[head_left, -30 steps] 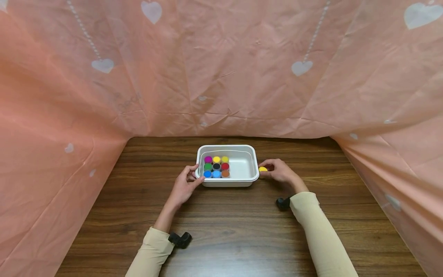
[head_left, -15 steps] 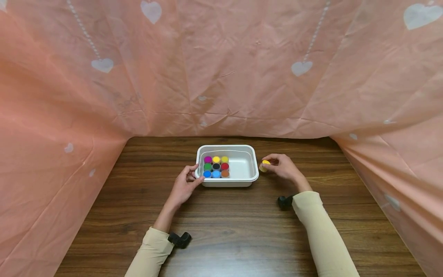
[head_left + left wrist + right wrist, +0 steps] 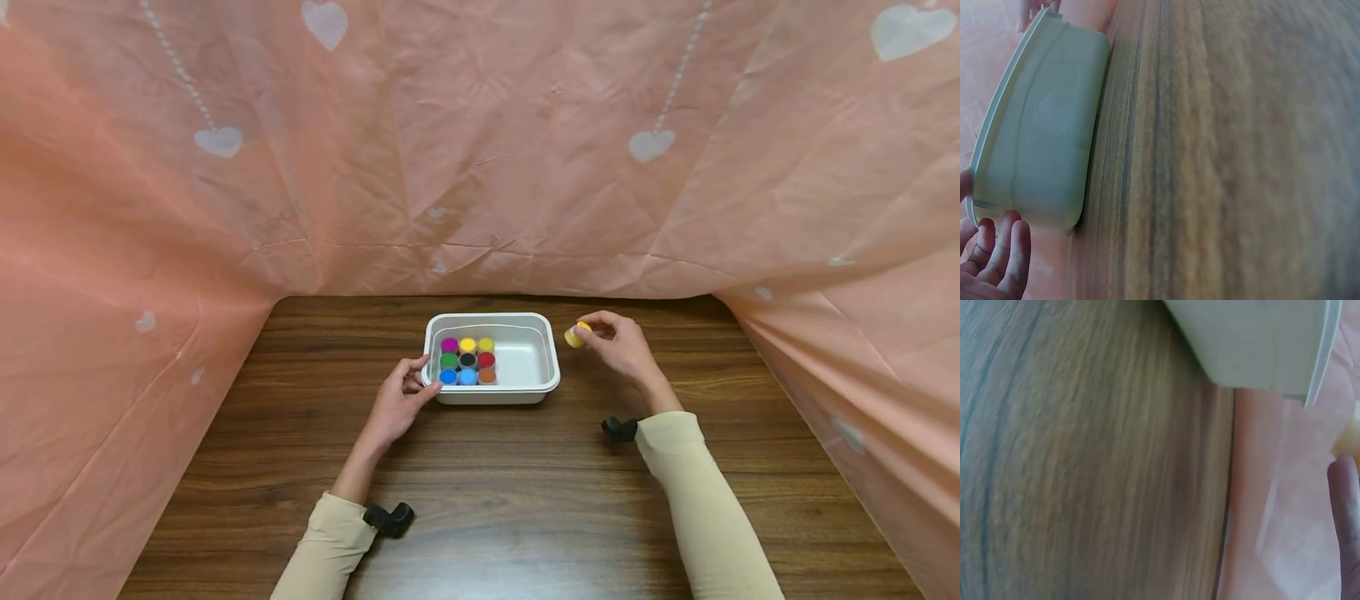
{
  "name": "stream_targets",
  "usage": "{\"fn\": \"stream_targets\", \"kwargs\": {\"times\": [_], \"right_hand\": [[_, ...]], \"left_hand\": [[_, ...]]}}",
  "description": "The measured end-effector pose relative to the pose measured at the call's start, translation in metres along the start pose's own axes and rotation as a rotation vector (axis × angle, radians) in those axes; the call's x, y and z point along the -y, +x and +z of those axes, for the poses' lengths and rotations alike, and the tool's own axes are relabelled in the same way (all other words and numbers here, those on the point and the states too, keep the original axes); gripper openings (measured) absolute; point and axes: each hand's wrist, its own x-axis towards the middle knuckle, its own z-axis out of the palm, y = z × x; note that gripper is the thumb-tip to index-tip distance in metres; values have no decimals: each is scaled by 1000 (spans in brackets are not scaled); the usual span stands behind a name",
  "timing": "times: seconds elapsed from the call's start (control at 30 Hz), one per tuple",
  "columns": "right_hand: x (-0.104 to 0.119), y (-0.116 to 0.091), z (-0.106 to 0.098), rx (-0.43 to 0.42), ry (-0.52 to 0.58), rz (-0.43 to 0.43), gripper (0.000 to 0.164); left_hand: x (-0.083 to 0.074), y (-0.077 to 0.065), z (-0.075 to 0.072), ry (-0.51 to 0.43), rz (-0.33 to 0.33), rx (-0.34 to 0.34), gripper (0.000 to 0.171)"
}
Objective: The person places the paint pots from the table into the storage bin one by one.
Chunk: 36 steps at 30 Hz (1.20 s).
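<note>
A white plastic tub point(image 3: 491, 399) stands on the wooden table. In its left part, several small paint pots point(image 3: 468, 361) with lids of different colours sit upright in close rows. My left hand point(image 3: 399, 400) holds the tub's near left corner, thumb at the rim; in the left wrist view its fingers point(image 3: 1019, 250) lie against the outer wall. Just right of the tub, my right hand point(image 3: 624, 348) pinches a yellow paint pot point(image 3: 573, 337) between thumb and fingers, tilted. Only one fingertip point(image 3: 1342, 475) and a blurred bit of that pot show in the right wrist view.
Bare floor point(image 3: 521, 364) shows in the tub's right part. Brown wooden table point(image 3: 480, 500) surrounds the tub. A pink curtain point(image 3: 480, 167) with white hearts hangs behind the table and along both sides. A black wrist camera point(image 3: 390, 520) sits on each sleeve.
My right hand has raised the yellow paint pot from beside the tub's right wall, up and slightly right, and tilted it. My left hand and the tub stay where they were.
</note>
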Motion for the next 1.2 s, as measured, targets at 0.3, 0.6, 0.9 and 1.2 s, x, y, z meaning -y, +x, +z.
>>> {"fn": "stream_targets", "kwargs": {"times": [0.3,0.6,0.9,1.2], "right_hand": [[13,0,2,-53,122,-27,38],[27,3,17,-22,364,-39,36],[31,10,27,46,485,-92,38],[34,16,33,23,507,-179,36]], "left_hand": [[37,14,6,-4,-2,-28,53],[42,16,4,-3,11,-26,53],[39,16,6,-6,-7,-23,53],[3,3,1,-13,-15,2,52]]}}
